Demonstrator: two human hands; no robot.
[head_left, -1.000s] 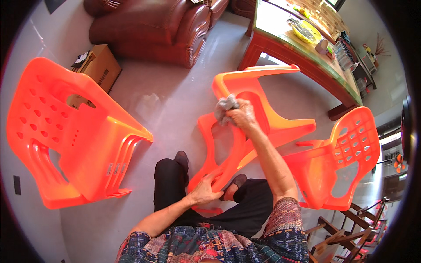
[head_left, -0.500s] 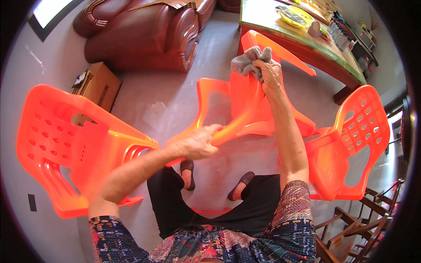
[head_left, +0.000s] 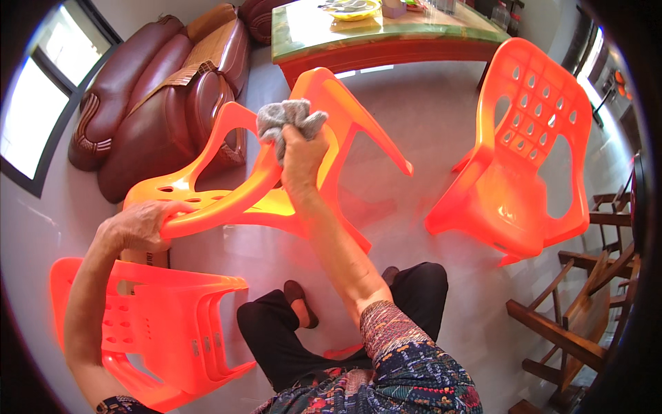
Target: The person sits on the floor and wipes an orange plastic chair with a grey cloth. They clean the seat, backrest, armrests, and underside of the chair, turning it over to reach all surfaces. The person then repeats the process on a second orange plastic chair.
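Note:
In front of me an orange plastic chair [head_left: 231, 214] is held tilted on its side, its legs pointing away and to the right. My left hand [head_left: 141, 224] is wrapped round the curved edge of its backrest at the left end. Bunched in my right hand [head_left: 303, 155] is a grey cloth [head_left: 289, 121], pressed on the chair's orange frame near the seat. The fingers of that hand are closed on the cloth, and part of the chair behind the cloth is hidden.
A stack of orange chairs [head_left: 172, 324] stands at lower left, another orange chair [head_left: 517, 179] at right. Wooden stools [head_left: 572, 331] lie at lower right. Behind are a brown leather sofa [head_left: 138, 90] and a table [head_left: 393, 48] bearing a yellow basket [head_left: 352, 8].
The held chair has swung left and turned, with both hands moving left along with it. The cloth stays in my right hand. My view has shifted to the right.

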